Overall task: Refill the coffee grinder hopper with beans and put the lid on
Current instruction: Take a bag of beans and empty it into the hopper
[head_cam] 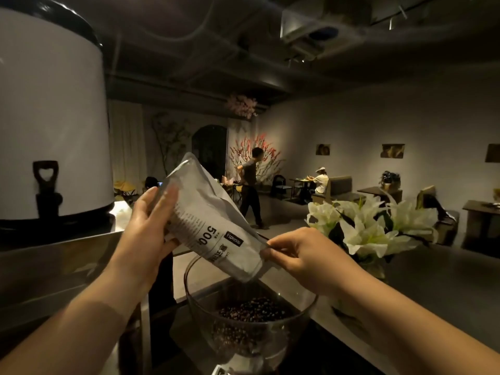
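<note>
White plastic bean bag (208, 223) is being tipped mouth-down over the clear hopper (249, 318), so the refill is looking mid-way: beans (254, 312) are already piled inside, and no lid is being seen anywhere yet. On the left, the bag's upper end is being gripped by the left hand (147, 226), fingers wrapped around it. On the right, the bag's lower corner is being pinched by the right hand (300, 253).
</note>
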### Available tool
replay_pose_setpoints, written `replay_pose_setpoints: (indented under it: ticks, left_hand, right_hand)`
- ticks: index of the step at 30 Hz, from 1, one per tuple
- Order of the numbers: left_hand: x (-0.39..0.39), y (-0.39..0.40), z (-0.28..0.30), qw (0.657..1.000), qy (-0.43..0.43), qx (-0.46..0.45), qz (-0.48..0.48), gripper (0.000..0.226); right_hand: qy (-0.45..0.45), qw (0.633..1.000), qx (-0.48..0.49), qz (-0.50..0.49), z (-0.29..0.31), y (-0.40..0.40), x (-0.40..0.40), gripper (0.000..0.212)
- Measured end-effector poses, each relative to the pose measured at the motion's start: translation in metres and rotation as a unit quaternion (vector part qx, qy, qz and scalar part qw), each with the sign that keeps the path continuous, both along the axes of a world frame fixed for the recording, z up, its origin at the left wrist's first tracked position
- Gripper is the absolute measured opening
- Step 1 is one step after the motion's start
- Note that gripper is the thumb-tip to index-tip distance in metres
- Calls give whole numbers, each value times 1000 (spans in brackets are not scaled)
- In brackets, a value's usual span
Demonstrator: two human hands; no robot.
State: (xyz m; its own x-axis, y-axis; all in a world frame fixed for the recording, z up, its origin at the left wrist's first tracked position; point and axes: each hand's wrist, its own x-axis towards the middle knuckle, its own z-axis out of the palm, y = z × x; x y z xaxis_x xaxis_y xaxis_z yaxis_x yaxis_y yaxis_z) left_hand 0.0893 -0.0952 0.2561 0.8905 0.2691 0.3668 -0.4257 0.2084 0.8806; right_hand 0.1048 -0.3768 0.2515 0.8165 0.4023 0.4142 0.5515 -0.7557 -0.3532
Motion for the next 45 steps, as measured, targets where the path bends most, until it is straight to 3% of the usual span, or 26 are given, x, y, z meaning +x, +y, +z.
replay_pose_setpoints:
  ticks: [4,9,13,16,17,21,25,27,30,32,34,40,45]
  left_hand:
    - [-6,20,-10,1000,-23,-21,2,86]
    - [-25,9,-23,998,3,59,26,47]
    - [-39,-5,-26,981,-29,161,101,74]
    - [-37,-6,-22,985,-29,163,48,114]
    - [-36,-9,-17,983,-22,179,19,119]
    - [-29,-23,-7,953,-50,294,-48,98]
    - [-23,-15,-6,926,-39,364,-88,129]
    - [-22,-9,-5,913,-30,397,-91,132]
    - [-23,-17,-1,906,-64,419,-18,100]
    - [-23,-19,1,908,-79,412,14,74]
    - [-23,-13,1,911,-72,405,28,59]
    - [-15,-30,-11,909,-54,413,21,48]
    - [-9,-14,-6,915,-43,400,31,41]
  right_hand:
    - [67,991,108,30,3,-4,3,25]
    - [121,967,220,51,10,-5,3,24]
    - [178,918,345,82,22,-5,2,19]
    - [224,872,415,130,26,-1,-2,24]
    - [229,870,415,135,23,1,-1,26]
    - [261,871,387,154,-1,13,1,28]
    - [232,884,379,146,-2,1,1,32]
    - [227,882,392,135,3,-7,1,34]
    - [180,917,336,114,6,-8,-1,25]
    - [109,961,241,84,8,-9,-3,19]
    - [58,985,150,64,12,-19,-3,25]
    - [10,996,56,62,15,-4,1,22]
    - [21,997,57,55,26,-23,3,24]
